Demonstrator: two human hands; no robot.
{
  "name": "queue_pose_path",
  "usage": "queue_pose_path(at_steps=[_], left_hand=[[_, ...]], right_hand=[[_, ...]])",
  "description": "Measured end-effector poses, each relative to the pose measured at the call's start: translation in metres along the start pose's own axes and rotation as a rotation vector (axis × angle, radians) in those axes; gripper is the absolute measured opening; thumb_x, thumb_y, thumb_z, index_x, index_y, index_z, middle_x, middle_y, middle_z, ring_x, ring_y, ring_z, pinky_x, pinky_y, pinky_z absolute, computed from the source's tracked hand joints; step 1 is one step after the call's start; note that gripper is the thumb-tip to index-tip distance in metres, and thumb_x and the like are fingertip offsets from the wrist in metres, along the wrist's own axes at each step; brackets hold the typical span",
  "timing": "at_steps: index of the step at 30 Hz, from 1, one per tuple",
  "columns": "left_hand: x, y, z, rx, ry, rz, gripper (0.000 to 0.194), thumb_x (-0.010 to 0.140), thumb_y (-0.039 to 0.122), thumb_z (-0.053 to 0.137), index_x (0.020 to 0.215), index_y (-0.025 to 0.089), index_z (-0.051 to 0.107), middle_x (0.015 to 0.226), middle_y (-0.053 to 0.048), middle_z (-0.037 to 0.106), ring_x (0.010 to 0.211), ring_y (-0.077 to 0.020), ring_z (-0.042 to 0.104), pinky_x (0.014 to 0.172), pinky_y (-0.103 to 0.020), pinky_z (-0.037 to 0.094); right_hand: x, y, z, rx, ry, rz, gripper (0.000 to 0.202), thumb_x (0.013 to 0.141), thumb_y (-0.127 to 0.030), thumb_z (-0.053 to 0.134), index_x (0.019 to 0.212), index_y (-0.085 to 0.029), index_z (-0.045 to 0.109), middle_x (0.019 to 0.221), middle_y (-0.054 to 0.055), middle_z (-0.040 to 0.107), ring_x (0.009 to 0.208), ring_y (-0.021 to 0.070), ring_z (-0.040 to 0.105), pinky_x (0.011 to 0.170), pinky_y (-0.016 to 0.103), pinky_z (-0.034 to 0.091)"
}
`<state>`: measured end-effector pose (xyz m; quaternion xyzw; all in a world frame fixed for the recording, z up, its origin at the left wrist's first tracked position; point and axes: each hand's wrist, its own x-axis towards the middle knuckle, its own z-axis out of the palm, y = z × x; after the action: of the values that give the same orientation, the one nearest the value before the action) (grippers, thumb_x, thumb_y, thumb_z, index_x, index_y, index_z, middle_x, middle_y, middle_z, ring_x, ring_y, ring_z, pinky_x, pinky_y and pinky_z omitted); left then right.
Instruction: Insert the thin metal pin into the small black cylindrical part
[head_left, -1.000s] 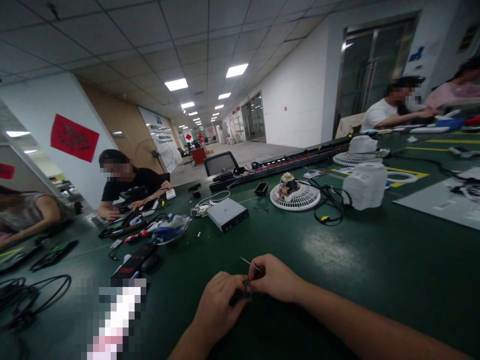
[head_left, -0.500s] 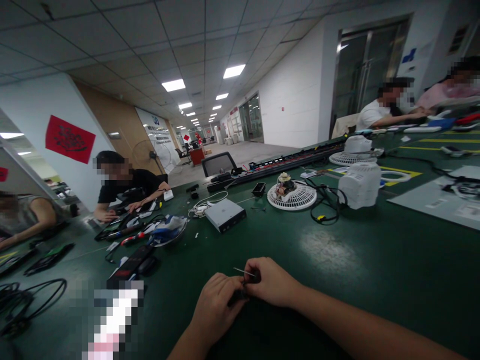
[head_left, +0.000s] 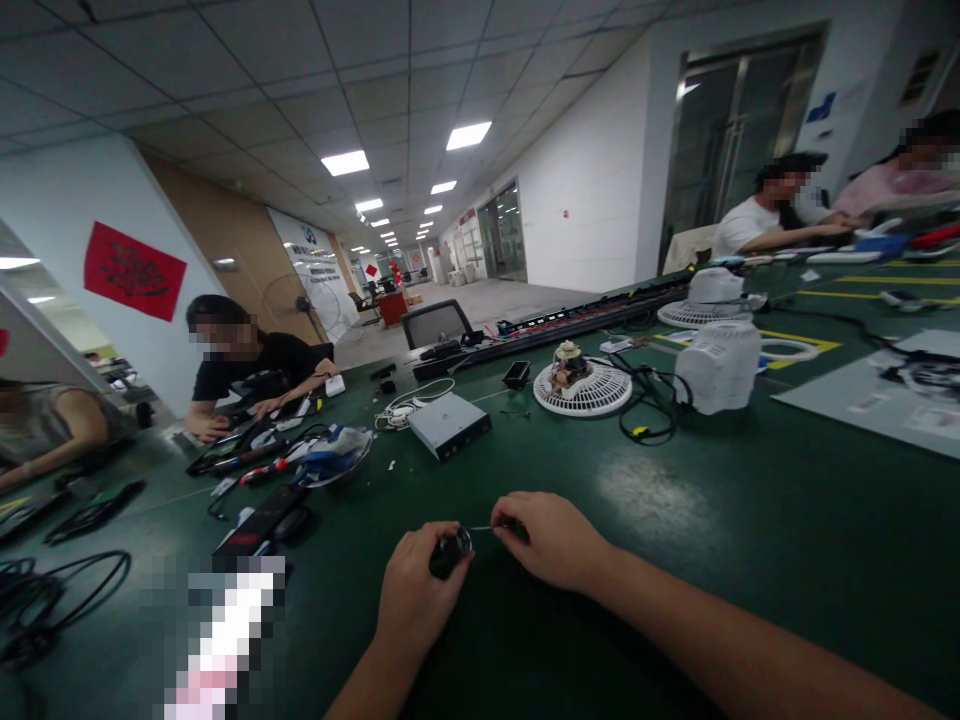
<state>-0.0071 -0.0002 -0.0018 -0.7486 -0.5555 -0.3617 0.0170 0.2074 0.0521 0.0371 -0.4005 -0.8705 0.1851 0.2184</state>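
Observation:
My left hand [head_left: 417, 578], low in the middle of the view, is closed around a small dark round part [head_left: 448, 553] with a shiny rim. That rim is turned toward my right hand [head_left: 541, 540]. Between the fingers of the right hand is a thin metal rod [head_left: 481, 528], its tip pointing left at the top of the round part. Whether the tip touches the rim I cannot tell. The rod's other end is hidden in the right hand, so its kind does not show. Both hands are just above the green table [head_left: 555, 660].
Ahead lie a silver disc drive [head_left: 450, 425], a small black box [head_left: 517, 375] and a white fan grille with a motor [head_left: 583, 388]. A white housing [head_left: 718, 368] with black cable stands at right. A dark device [head_left: 259, 522] lies left. Other people sit at the table's far sides.
My hands have drawn slightly apart. The left hand has turned, bringing the round part's rim into sight. The rod now lies level, pointing at the part, instead of slanting up past the left fingers.

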Motion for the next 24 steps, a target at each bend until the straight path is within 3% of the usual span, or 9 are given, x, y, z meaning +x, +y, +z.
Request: queue_pose_path(at_steps=[5,10,14,19,24], left_hand=[[-0.0001,-0.0003,0.0001,-0.040,0.007,0.034,0.026,0.076,0.020,0.071,0.100,0.023,0.061,0.097,-0.003,0.071,0.086,-0.0205,0.068,0.076,-0.036,0.057],[0.0004,0.0026,-0.0005,-0.038,-0.016,0.091,0.027,0.075,0.017,0.072,0.099,0.023,0.061,0.098,-0.004,0.072,0.087,-0.0217,0.067,0.075,-0.038,0.057],[0.0011,0.0040,-0.0009,-0.032,-0.046,0.104,0.026,0.075,0.016,0.071,0.098,0.023,0.061,0.098,-0.003,0.072,0.086,-0.0211,0.067,0.076,-0.037,0.057],[0.0015,0.0043,-0.0012,-0.010,-0.062,0.154,0.024,0.077,0.018,0.069,0.099,0.023,0.062,0.097,-0.004,0.072,0.085,-0.0212,0.068,0.074,-0.036,0.056],[0.0009,0.0059,-0.0006,0.001,-0.078,0.199,0.021,0.078,0.017,0.067,0.098,0.022,0.062,0.095,-0.004,0.072,0.084,-0.0207,0.068,0.074,-0.035,0.055]], right_hand=[[-0.0013,0.0018,-0.0002,-0.062,-0.030,-0.132,0.018,0.087,-0.026,0.055,0.097,-0.024,0.069,0.091,0.002,0.067,0.082,0.0169,0.061,0.072,0.027,0.041],[-0.0031,-0.0016,0.0009,-0.157,-0.043,-0.138,0.020,0.087,-0.026,0.053,0.095,-0.022,0.071,0.088,0.004,0.066,0.080,0.0180,0.060,0.070,0.028,0.041],[-0.0040,-0.0025,0.0017,-0.127,-0.063,-0.162,0.018,0.085,-0.027,0.056,0.094,-0.024,0.071,0.087,0.003,0.067,0.080,0.0177,0.061,0.070,0.028,0.040],[-0.0042,-0.0058,0.0050,-0.172,-0.042,-0.089,0.019,0.086,-0.028,0.053,0.090,-0.022,0.071,0.085,0.005,0.067,0.078,0.0189,0.061,0.067,0.028,0.039],[-0.0047,-0.0070,0.0044,-0.144,-0.082,-0.136,0.017,0.082,-0.028,0.056,0.087,-0.023,0.072,0.081,0.003,0.068,0.076,0.0183,0.061,0.067,0.028,0.040]])
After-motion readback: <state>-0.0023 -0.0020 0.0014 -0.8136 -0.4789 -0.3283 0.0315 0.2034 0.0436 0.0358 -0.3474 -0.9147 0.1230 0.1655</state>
